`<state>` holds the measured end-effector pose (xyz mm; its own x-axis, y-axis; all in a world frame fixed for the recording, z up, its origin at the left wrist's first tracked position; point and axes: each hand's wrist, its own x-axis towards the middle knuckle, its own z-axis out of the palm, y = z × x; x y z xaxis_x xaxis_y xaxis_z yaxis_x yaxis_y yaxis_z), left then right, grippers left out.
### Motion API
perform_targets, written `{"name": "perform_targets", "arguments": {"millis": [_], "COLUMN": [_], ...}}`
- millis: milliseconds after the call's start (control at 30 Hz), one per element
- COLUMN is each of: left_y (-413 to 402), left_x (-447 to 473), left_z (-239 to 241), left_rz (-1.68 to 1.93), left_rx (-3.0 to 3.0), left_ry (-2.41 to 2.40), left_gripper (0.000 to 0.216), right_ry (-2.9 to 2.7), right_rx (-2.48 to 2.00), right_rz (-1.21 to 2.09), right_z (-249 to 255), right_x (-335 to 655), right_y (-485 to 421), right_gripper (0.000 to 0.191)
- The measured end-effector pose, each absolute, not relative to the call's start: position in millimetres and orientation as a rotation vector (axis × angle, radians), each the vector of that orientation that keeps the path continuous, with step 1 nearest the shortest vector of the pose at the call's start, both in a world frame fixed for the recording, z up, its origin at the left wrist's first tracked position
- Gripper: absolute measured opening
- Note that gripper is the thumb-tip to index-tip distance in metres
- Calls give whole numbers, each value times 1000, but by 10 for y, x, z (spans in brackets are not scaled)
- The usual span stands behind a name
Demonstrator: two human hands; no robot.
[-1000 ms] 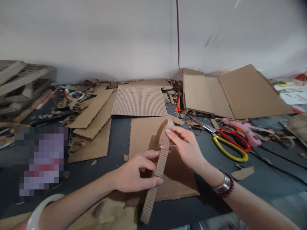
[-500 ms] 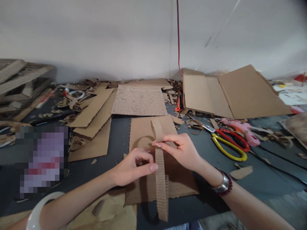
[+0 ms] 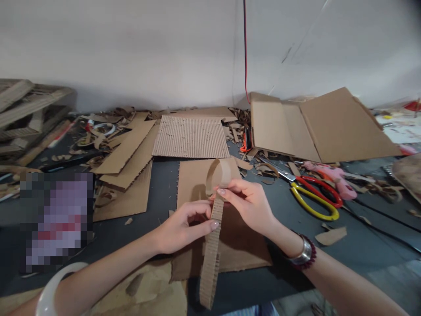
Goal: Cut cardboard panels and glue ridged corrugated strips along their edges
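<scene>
Both hands hold one long corrugated cardboard strip (image 3: 211, 250) above a flat brown cardboard sheet (image 3: 245, 248) on the dark table. My left hand (image 3: 184, 226) pinches the strip's middle between thumb and fingers. My right hand (image 3: 249, 204) pinches it a little higher, where the strip's top end curls over into a loop (image 3: 217, 173). The strip's lower end hangs down toward the table's near edge.
A ribbed cardboard panel (image 3: 191, 137) lies behind the sheet, with cardboard pieces (image 3: 126, 153) to its left. At right are an opened cardboard box (image 3: 315, 125), yellow-and-red scissors (image 3: 312, 195) and a pink glue gun (image 3: 329, 175). Scraps litter the back; a red wire (image 3: 245, 48) hangs on the wall.
The strip's top end has curled further into a rounded loop. Its hanging lower end has swung slightly left. Both hands have kept their pinch at nearly the same place.
</scene>
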<state>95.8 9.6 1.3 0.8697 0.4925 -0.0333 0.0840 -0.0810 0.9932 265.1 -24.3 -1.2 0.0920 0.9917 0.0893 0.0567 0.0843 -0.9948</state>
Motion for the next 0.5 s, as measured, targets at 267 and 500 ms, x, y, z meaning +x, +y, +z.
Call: {"name": "perform_targets", "arguments": {"millis": [267, 500], "left_y": [81, 84], "left_x": [932, 928], "left_z": [52, -90], "left_rz": [297, 293], "left_rx": [1588, 1365], "left_ry": [409, 564], "left_gripper": [13, 23], "right_ry": [-947, -1494], "right_rx": [-1282, -2098], "right_rz": [42, -405], "right_z": [92, 127], "right_x": [3158, 3499], "right_y": [-37, -58], "right_gripper": [15, 32]}}
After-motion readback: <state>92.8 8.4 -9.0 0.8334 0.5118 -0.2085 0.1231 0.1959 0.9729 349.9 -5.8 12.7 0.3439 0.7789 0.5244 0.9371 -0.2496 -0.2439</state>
